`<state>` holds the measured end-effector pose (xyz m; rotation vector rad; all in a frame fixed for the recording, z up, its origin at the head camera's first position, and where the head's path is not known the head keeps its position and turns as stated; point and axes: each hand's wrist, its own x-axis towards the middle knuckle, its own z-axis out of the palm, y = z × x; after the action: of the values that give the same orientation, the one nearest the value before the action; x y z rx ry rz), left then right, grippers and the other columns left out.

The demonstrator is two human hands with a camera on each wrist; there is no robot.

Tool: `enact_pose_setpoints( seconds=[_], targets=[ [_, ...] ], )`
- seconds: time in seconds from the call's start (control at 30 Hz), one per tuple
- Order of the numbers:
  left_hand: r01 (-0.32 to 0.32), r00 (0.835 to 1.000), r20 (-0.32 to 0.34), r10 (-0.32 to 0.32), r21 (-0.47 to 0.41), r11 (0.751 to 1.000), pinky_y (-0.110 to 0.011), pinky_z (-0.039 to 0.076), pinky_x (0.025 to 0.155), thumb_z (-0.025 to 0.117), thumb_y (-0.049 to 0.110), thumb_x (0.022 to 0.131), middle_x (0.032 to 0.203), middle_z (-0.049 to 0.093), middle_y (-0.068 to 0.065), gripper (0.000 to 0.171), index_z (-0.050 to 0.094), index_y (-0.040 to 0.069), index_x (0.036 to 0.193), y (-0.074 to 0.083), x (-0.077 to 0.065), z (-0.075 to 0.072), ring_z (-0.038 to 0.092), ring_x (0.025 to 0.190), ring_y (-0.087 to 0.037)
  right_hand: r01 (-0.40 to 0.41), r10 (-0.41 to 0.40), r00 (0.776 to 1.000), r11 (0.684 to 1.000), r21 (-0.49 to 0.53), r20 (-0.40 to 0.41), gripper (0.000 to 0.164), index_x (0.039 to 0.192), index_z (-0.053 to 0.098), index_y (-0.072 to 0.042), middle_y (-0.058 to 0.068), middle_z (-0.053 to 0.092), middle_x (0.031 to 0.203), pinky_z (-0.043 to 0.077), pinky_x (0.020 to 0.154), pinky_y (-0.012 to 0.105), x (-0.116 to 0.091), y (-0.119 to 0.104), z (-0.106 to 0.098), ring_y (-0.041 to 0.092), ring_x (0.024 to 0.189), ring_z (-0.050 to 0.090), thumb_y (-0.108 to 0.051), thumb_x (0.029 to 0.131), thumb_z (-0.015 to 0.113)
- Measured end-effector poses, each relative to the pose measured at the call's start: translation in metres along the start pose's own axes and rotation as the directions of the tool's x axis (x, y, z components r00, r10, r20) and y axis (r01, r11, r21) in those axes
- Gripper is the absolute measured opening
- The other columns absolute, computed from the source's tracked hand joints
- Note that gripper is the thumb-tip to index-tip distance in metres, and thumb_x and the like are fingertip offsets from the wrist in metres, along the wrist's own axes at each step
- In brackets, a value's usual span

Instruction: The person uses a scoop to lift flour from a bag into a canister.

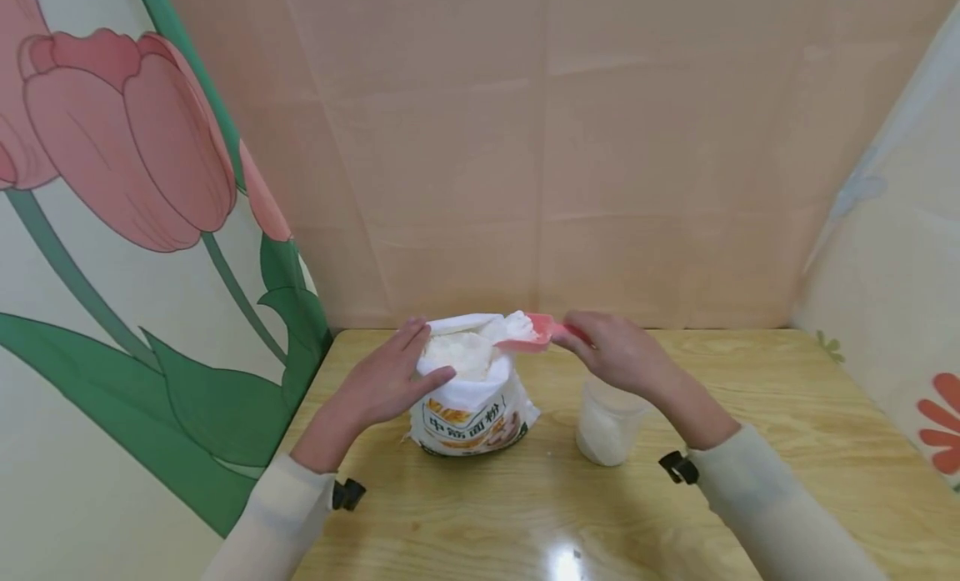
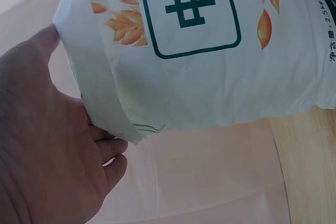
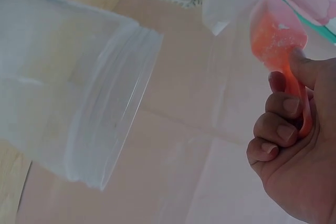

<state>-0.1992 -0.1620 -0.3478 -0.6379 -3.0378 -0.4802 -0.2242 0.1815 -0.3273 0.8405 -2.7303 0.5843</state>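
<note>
In the head view, the bag (image 1: 468, 423) is stood on the bench (image 1: 487, 527), directly under the fingers of the left hand (image 1: 386, 381). Its rim is touched by that hand: the fingers are spread along the left side of the mouth, and the thumb is laid across the near edge. Flour (image 1: 461, 354) is seen in the mouth, just beside the thumb. The handle of the scoop (image 1: 537, 334) is gripped in the curled fingers of the right hand (image 1: 618, 352); the scoop's bowl is pointed left from them, heaped with flour and held at the bag's right rim. The tub (image 1: 603, 431) is stood on the bench below the right hand, near it and partly covered by it; white contents are visible through its wall.

In the left wrist view, the bag's printed face is shown beyond the thumb and fingers, and parts of both are hidden by the rim.

In the right wrist view, the scoop's handle is enclosed by the fingers, with the thumb pressed near the bowl. White traces are seen on the bowl. The tub is shown well apart from the fingers.
</note>
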Motion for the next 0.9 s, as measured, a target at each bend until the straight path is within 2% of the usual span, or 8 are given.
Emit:
enact_pose_setpoints(
  seconds=[0.4, 0.57, 0.9],
  targets=[
    [-0.002, 1.000, -0.008, 0.002, 0.007, 1.000, -0.048, 0.023, 0.123, 0.032, 0.078, 0.096, 0.169, 0.015, -0.011, 0.101, 0.022, 0.001, 0.160, -0.002, -0.001, 0.001, 0.011, 0.157, -0.026, 0.011, -0.012, 1.000, 0.999, -0.044, -0.025, 0.027, 0.082, 0.056, -0.016, -0.006, 0.045, 0.068, 0.038, 0.063, 0.031, -0.021, 0.011, -0.017, 0.011, 0.063, 0.043, -0.033, 0.101, 0.063],
    [-0.006, 1.000, -0.002, 0.006, 0.006, 1.000, -0.048, 0.023, 0.123, 0.032, 0.077, 0.096, 0.169, 0.015, -0.012, 0.100, 0.022, 0.000, 0.160, -0.002, -0.001, 0.000, 0.011, 0.157, -0.026, -0.027, 0.027, 1.000, 0.999, -0.047, -0.012, 0.028, 0.083, 0.056, -0.017, -0.006, 0.045, 0.069, 0.037, 0.062, 0.030, -0.031, 0.018, -0.024, 0.011, 0.063, 0.043, -0.037, 0.102, 0.061],
    [0.000, 1.000, 0.007, 0.000, -0.004, 1.000, -0.049, 0.024, 0.122, 0.033, 0.077, 0.096, 0.169, 0.015, -0.013, 0.100, 0.022, 0.000, 0.160, 0.000, -0.002, -0.002, 0.011, 0.156, -0.027, -0.058, 0.057, 0.998, 0.996, -0.068, -0.013, 0.022, 0.092, 0.064, -0.014, -0.006, 0.059, 0.077, 0.045, 0.066, 0.034, -0.051, 0.032, -0.033, 0.012, 0.068, 0.051, -0.034, 0.101, 0.064]
  ],
)
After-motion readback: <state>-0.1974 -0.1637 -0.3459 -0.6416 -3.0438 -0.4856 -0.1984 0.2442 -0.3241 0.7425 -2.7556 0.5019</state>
